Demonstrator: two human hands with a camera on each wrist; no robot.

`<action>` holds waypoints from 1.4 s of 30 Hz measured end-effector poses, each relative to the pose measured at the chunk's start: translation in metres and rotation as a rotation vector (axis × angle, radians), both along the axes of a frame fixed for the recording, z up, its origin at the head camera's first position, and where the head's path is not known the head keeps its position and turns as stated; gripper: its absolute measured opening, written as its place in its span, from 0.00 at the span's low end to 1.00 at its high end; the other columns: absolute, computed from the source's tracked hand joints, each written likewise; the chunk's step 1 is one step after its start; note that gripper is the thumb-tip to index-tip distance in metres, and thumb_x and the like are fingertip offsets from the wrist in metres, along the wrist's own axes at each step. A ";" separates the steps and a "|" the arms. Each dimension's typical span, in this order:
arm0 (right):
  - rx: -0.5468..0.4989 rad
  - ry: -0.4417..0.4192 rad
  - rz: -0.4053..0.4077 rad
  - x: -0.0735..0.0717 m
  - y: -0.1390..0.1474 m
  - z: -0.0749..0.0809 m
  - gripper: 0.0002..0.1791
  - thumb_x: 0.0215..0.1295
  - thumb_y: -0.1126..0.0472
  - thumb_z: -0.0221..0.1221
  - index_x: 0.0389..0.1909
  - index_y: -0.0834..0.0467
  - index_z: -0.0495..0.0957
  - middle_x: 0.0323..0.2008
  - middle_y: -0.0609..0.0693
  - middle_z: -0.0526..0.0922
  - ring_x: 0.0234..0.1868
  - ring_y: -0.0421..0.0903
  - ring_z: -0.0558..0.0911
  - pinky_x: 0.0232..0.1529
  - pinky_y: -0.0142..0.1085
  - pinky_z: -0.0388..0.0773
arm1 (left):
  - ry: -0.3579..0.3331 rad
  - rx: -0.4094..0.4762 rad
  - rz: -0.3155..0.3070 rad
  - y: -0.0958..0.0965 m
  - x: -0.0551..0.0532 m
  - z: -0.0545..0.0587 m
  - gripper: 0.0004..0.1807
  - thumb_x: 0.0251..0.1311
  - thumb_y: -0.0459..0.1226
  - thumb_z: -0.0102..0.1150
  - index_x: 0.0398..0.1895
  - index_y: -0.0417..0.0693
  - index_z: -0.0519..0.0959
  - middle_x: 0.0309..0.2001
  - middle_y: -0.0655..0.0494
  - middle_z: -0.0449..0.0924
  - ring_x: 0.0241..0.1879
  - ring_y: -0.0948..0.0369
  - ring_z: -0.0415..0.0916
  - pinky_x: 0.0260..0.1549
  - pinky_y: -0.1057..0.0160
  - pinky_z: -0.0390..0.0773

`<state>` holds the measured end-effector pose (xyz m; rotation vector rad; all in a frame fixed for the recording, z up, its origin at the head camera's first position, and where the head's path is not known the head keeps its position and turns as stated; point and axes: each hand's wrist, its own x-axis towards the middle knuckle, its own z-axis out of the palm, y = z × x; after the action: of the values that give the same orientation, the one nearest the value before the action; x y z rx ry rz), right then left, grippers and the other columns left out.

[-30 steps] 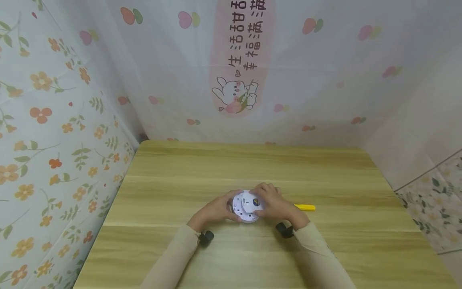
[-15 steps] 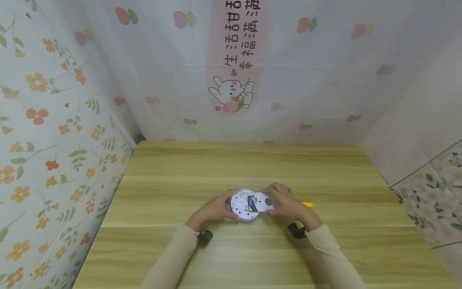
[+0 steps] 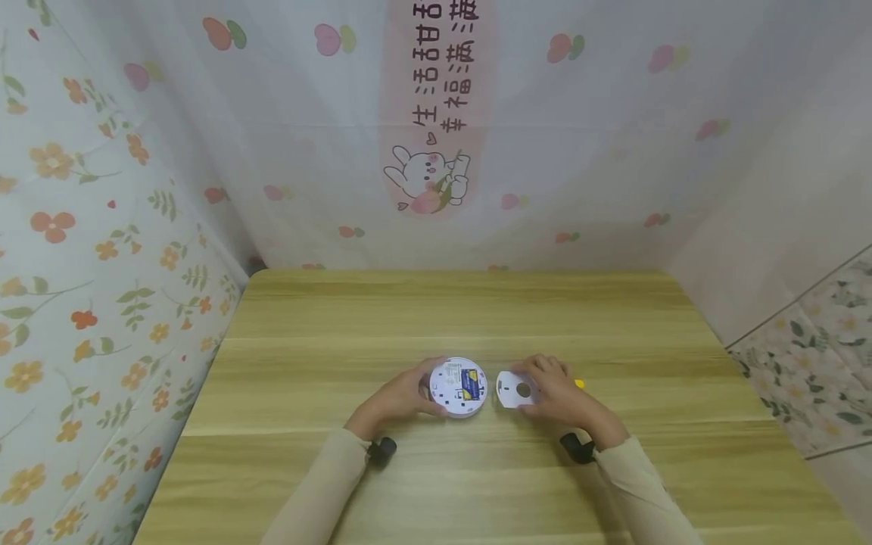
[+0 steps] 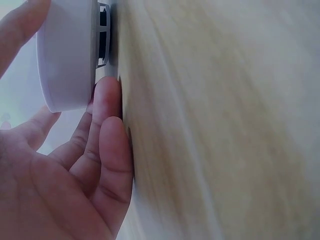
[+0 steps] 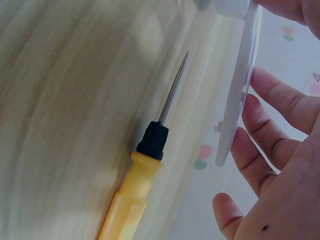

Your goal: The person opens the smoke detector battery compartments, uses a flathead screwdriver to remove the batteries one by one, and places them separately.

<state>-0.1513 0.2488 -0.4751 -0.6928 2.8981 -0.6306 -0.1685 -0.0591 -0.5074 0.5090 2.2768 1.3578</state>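
Note:
My left hand [image 3: 402, 393] grips a round white smoke detector [image 3: 447, 390] by its left side, just over the wooden table. The back of the detector faces up, and a blue and yellow battery [image 3: 470, 384] shows in it. In the left wrist view, fingers and thumb go round the detector's white body [image 4: 70, 55], with a slotted dark part beneath it. To the right, apart from the detector, my right hand [image 3: 557, 395] holds a flat white mounting plate [image 3: 509, 388] with a round hole. The right wrist view shows this plate [image 5: 236, 95] edge-on, pinched between thumb and fingers.
A screwdriver with a yellow handle [image 5: 131, 192] and a thin metal shaft lies on the table [image 3: 341, 318] under my right hand, mostly hidden in the head view. Patterned curtains [image 3: 300, 151] hang behind the table and at both sides.
My right hand has drawn the mounting plate off the detector's back to the right, uncovering the battery; a gap now parts them. My left hand keeps hold of the detector.

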 end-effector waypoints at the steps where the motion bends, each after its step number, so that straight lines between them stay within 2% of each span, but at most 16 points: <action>1: -0.004 0.003 0.002 0.001 0.001 0.000 0.33 0.46 0.56 0.71 0.56 0.57 0.74 0.52 0.55 0.74 0.55 0.58 0.70 0.50 0.54 0.56 | 0.004 -0.002 -0.003 0.000 0.000 0.000 0.54 0.43 0.44 0.76 0.75 0.59 0.56 0.63 0.44 0.73 0.61 0.49 0.71 0.61 0.43 0.67; 7: -0.012 0.048 0.001 0.010 0.009 0.000 0.32 0.43 0.57 0.71 0.53 0.59 0.76 0.50 0.55 0.75 0.54 0.61 0.72 0.50 0.59 0.57 | 0.031 -0.016 -0.019 -0.002 0.000 -0.001 0.54 0.44 0.46 0.76 0.75 0.59 0.55 0.65 0.45 0.70 0.63 0.48 0.69 0.61 0.43 0.67; 11: 0.007 0.046 -0.012 0.016 0.018 -0.003 0.32 0.42 0.57 0.71 0.52 0.60 0.76 0.50 0.55 0.75 0.55 0.61 0.71 0.51 0.61 0.57 | 0.028 -0.012 -0.018 -0.002 0.000 -0.001 0.53 0.44 0.46 0.76 0.74 0.60 0.56 0.67 0.46 0.68 0.64 0.48 0.67 0.63 0.43 0.66; 14: 0.017 0.034 -0.022 0.022 0.025 -0.004 0.32 0.42 0.57 0.71 0.52 0.60 0.76 0.50 0.55 0.75 0.54 0.60 0.72 0.49 0.58 0.59 | 0.023 -0.012 -0.016 -0.002 0.001 -0.001 0.53 0.44 0.46 0.76 0.74 0.60 0.56 0.66 0.45 0.69 0.64 0.48 0.67 0.62 0.43 0.66; 18: 0.035 0.002 -0.033 0.030 0.037 -0.006 0.31 0.42 0.55 0.72 0.51 0.58 0.76 0.48 0.53 0.76 0.50 0.55 0.72 0.45 0.49 0.62 | 0.016 -0.011 -0.015 -0.002 0.003 -0.001 0.54 0.44 0.47 0.76 0.75 0.60 0.55 0.65 0.44 0.70 0.64 0.48 0.68 0.62 0.42 0.66; 22: 0.045 -0.040 -0.047 0.037 0.048 -0.012 0.32 0.43 0.53 0.71 0.52 0.57 0.76 0.48 0.53 0.76 0.50 0.53 0.72 0.45 0.47 0.62 | 0.006 -0.018 -0.012 -0.002 0.003 -0.001 0.54 0.44 0.47 0.75 0.75 0.61 0.55 0.65 0.44 0.70 0.63 0.49 0.69 0.62 0.43 0.66; 32: 0.055 -0.050 -0.079 0.043 0.066 -0.015 0.31 0.44 0.52 0.72 0.53 0.53 0.77 0.52 0.56 0.75 0.52 0.56 0.71 0.45 0.51 0.62 | 0.024 -0.039 -0.014 -0.002 -0.001 -0.003 0.54 0.44 0.48 0.75 0.75 0.60 0.55 0.61 0.47 0.73 0.57 0.54 0.71 0.58 0.49 0.70; 42: 0.090 -0.101 -0.107 0.045 0.072 -0.021 0.32 0.44 0.52 0.71 0.54 0.52 0.77 0.54 0.54 0.74 0.53 0.57 0.70 0.46 0.53 0.61 | 0.039 -0.036 -0.021 -0.001 -0.001 -0.004 0.54 0.45 0.48 0.75 0.75 0.58 0.55 0.58 0.47 0.75 0.55 0.55 0.72 0.57 0.48 0.71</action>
<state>-0.1066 0.3212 -0.4957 -0.4828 2.8640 -0.5258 -0.1695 -0.0605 -0.5115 0.5511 2.3163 1.3051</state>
